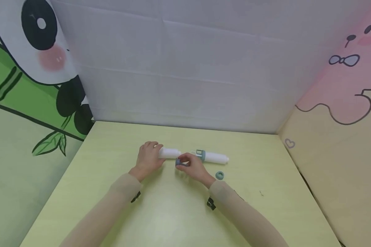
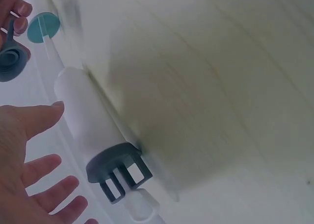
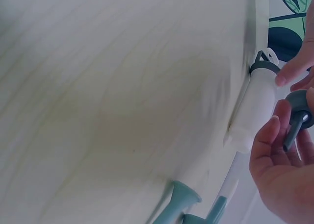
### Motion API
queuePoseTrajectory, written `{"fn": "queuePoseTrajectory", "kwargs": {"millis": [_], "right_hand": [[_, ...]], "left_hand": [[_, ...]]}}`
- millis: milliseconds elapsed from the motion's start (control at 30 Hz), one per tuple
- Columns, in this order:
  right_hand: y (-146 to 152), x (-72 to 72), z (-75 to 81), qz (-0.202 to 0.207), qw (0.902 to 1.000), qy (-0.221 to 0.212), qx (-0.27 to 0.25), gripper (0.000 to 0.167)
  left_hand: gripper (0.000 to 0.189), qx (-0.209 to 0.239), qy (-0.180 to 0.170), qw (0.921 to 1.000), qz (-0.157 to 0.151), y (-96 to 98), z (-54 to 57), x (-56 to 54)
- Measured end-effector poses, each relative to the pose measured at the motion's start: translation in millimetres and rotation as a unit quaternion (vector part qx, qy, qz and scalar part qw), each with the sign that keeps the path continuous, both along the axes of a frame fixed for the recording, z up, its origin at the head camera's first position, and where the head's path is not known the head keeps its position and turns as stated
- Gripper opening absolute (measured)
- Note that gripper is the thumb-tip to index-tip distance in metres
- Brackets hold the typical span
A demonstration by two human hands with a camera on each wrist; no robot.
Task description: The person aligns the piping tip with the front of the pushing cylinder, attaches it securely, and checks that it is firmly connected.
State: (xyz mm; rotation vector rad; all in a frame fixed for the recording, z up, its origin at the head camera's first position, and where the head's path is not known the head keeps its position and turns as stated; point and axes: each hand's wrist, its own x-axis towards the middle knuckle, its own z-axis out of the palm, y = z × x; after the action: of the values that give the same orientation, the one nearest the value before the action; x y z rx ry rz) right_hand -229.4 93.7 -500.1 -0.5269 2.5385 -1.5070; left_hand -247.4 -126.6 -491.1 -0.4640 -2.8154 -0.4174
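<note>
A white syringe-like tube (image 2: 93,111) with a dark blue-grey collar (image 2: 115,160) lies on the table. My left hand (image 1: 147,156) is at its collar end. In the left wrist view its fingers are spread and relaxed, with the thumb beside the tube; contact is unclear. My right hand (image 1: 192,167) pinches a blue-grey funnel-shaped piece (image 3: 298,104) with a thin stem, just off the tube's other end. Behind the right hand lies a second white syringe-like tube (image 1: 216,158) with a teal collar (image 1: 201,155).
A teal funnel-shaped piece (image 1: 220,175) stands on the table beside the right wrist. The pale wooden table (image 1: 160,219) meets a white sheet (image 1: 185,85) at the back. Painted panels (image 1: 34,113) flank both sides. A tiny scrap (image 1: 261,193) lies at the right.
</note>
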Motion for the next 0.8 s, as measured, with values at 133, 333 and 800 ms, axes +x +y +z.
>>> {"fn": "queuePoseTrajectory", "kwargs": {"millis": [133,333,800], "right_hand": [[3,-0.7,0.8,-0.004,1.0000,0.001,-0.001,0.031],[7,-0.5,2.6,-0.010,0.9999,-0.006,0.001,0.032],[10,2.3,2.9,-0.015,0.9996,-0.020,0.013,0.032]], "left_hand": [[0.067,-0.006,-0.023,0.9997,0.007,-6.1,-6.1,-11.4],[0.080,-0.001,-0.085,0.9961,0.027,-11.6,-7.4,-22.7],[0.062,0.017,-0.124,0.9919,0.021,-12.6,-17.9,-28.5]]}}
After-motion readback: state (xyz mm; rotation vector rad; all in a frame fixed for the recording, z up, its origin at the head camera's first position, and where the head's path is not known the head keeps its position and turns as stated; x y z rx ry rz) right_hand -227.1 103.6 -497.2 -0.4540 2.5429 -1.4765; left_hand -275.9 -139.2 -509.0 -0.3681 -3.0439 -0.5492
